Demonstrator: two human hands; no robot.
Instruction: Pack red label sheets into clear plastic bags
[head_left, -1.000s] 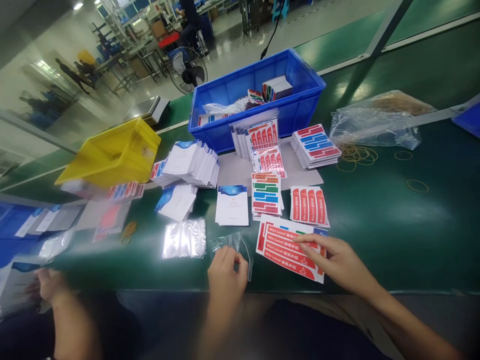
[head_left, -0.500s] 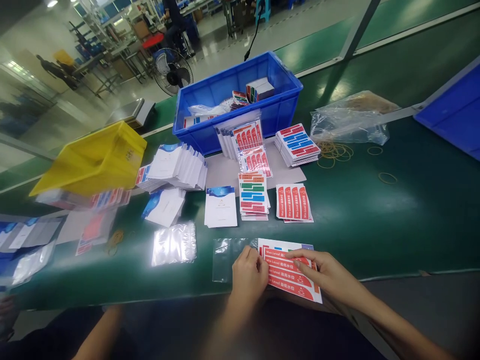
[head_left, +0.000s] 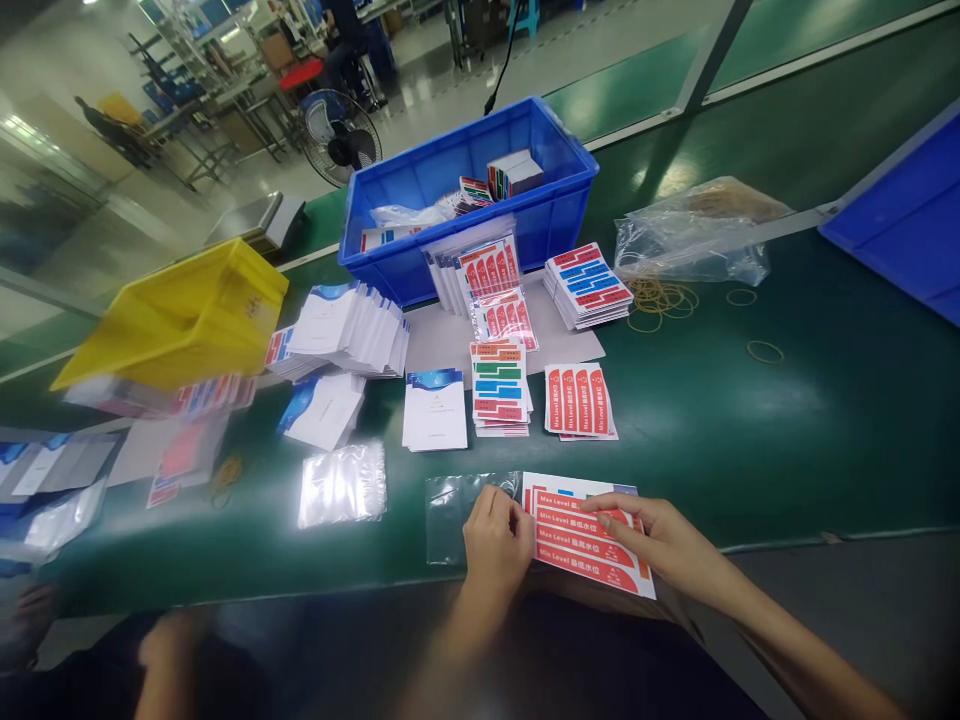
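Fingers of the left hand [head_left: 496,540] pinch a clear plastic bag [head_left: 457,505] at the green desk's [head_left: 787,450] near edge; the right hand [head_left: 660,540], spread, presses red-striped label sheets [head_left: 581,545].

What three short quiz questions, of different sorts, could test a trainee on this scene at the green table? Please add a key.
1. True or false: the right hand lies on the red "Max Level" sticker sheet.
2. Which thing does the left hand touch at the mouth? A) clear plastic bag B) yellow plastic bin C) loose rubber bands
3. Fill in: the big blue plastic crate stands ____ the rows of sticker stacks, as seen from the person.

Key: 1 true; 2 A; 3 behind.
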